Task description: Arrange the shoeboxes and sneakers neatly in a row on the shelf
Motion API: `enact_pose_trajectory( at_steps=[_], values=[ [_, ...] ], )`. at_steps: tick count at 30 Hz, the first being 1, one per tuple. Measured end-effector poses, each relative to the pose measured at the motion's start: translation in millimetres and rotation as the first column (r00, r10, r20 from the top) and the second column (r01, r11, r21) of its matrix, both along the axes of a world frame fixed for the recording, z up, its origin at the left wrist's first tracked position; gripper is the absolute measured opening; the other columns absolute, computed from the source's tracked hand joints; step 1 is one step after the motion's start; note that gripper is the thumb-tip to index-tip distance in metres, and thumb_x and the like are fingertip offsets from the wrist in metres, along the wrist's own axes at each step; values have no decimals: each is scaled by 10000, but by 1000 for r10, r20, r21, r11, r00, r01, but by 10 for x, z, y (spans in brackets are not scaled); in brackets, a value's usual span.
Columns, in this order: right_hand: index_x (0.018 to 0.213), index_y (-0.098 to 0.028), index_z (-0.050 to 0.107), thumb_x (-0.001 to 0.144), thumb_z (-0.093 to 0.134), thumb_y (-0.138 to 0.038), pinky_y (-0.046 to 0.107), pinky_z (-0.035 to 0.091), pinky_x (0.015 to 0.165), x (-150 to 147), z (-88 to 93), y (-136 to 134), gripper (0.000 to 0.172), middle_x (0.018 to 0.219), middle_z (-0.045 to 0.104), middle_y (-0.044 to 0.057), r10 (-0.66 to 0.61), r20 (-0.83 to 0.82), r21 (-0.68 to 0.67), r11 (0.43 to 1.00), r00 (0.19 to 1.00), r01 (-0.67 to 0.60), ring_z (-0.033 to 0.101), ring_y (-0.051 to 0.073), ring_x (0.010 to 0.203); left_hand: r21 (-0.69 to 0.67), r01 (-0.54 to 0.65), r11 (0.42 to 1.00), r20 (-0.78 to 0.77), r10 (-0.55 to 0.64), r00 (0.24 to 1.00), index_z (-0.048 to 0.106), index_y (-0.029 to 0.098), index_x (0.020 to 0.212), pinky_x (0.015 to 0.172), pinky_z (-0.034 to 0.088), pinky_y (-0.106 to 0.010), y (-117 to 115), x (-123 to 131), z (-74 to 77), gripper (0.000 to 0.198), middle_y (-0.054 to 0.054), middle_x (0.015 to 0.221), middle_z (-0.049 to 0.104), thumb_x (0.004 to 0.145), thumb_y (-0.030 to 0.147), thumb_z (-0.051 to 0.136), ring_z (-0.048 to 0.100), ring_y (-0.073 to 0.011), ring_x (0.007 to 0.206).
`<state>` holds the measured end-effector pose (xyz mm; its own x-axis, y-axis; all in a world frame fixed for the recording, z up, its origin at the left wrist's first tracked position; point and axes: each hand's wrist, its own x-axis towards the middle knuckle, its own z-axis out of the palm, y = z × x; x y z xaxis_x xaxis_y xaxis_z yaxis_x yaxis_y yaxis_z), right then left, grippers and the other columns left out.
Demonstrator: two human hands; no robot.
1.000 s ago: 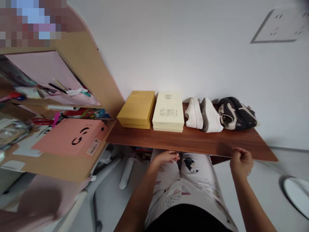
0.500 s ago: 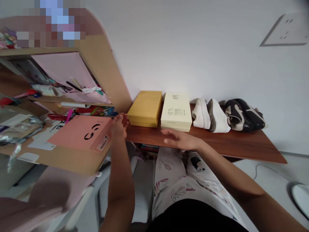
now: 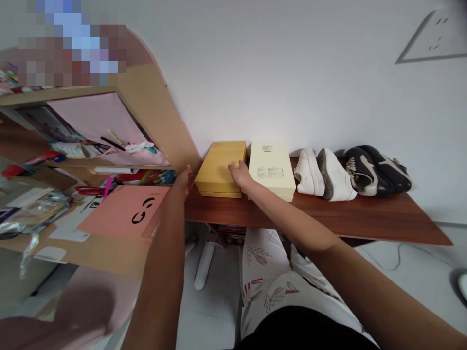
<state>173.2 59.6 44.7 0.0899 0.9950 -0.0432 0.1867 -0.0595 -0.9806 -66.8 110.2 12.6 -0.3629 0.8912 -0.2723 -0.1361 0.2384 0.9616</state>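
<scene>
A closed mustard-yellow shoebox (image 3: 221,165) lies on the brown wooden shelf board (image 3: 314,214) against the wall. Beside its left edge is my left hand (image 3: 184,182), fingers stretched forward and a small gap from the box. Over the right edge of the same box is my right hand (image 3: 241,176), with its fingers apart; whether it touches the lid I cannot tell. Just right of that hand lies a cream shoebox (image 3: 272,167) with printed text on its lid, its left edge partly covered by my wrist.
White sneakers (image 3: 333,175) and black shoes (image 3: 379,170) stand farther right on the board. At left, a desk (image 3: 98,248) with shelves carries a pink box (image 3: 124,209), papers and small items. A wall socket (image 3: 434,34) is at upper right.
My right hand has moved forward and left, from in front of the cream box to the yellow box's right edge. My left hand has shifted slightly, staying at the yellow box's left side.
</scene>
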Motion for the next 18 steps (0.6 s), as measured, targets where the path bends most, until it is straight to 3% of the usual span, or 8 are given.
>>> enact_pose_trajectory(
  at_steps=[3, 8, 12, 18],
  values=[
    [1503, -114, 300, 847, 548, -434, 465, 262, 1194, -93, -18, 41, 771, 1558, 332, 166, -81, 96, -82, 993, 992, 89, 315, 315, 1452, -47, 13, 999, -1, -13, 1000, 658, 178, 994, 673, 519, -292, 139, 22, -23, 361, -110, 921, 673, 871, 514, 612, 670, -241, 908],
    [1506, -89, 276, 810, 574, -362, 492, 249, 1195, -174, -56, 36, 806, 1606, 201, 190, -70, 187, -132, 987, 980, 96, 246, 344, 1474, -66, 86, 994, 87, -80, 993, 657, 152, 971, 597, 524, -294, 244, 68, -101, 416, -95, 798, 679, 866, 549, 597, 679, -219, 700],
    [1512, -87, 242, 787, 587, -384, 525, 272, 1176, -195, -123, 62, 856, 1595, 206, 209, -83, 200, -143, 983, 976, 113, 244, 378, 1467, -118, 188, 975, 194, -163, 967, 675, 136, 1021, 591, 555, -332, 230, 84, -140, 500, -130, 788, 699, 897, 591, 507, 706, -260, 717],
    [1500, -91, 235, 784, 582, -381, 509, 274, 1180, -241, -176, 142, 846, 1590, 206, 209, -99, 210, -190, 972, 973, 140, 314, 381, 1433, -160, 178, 971, 236, -138, 962, 672, 132, 1116, 664, 594, -389, 201, 129, -168, 541, -159, 820, 720, 908, 590, 472, 725, -293, 766]
  ],
)
